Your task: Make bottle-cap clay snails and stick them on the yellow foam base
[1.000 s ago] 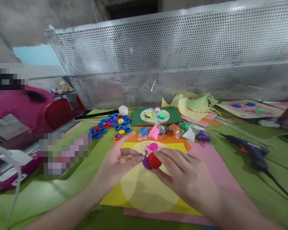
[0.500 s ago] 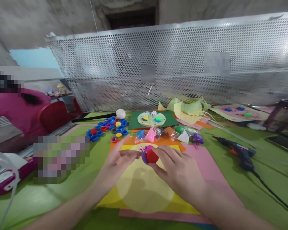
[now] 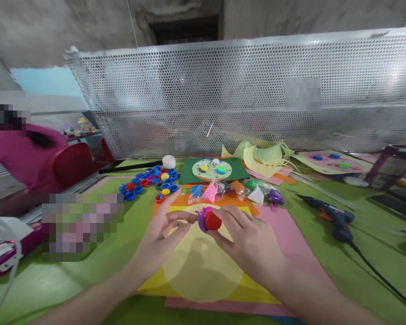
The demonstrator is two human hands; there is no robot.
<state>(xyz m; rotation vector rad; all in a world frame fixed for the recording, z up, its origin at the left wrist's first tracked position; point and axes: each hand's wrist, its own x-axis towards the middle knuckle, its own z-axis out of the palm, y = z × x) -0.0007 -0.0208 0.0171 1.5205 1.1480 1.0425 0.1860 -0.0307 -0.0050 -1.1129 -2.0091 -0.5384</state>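
My right hand (image 3: 248, 241) pinches a red bottle cap (image 3: 212, 221) over a pale yellow paper disc (image 3: 199, 271) that lies on yellow, orange and pink sheets. A purple clay piece (image 3: 200, 220) sticks to the cap's left side. The thumb and forefinger of my left hand (image 3: 162, 239) close on that purple piece, while its other fingers stretch out. A pink clay blob (image 3: 208, 210) lies on the disc just behind the cap.
Blue, red and yellow bottle caps (image 3: 152, 180) are heaped at the back left beside a white ball (image 3: 169, 161). Small clay bags (image 3: 233, 192) and a decorated disc (image 3: 212, 169) lie behind. A glue gun (image 3: 331, 217) with its cord lies right. A person in pink (image 3: 23, 153) sits left.
The view has shifted slightly. My hands have stayed together on the cap and the purple piece, with my left fingers curling in closer.
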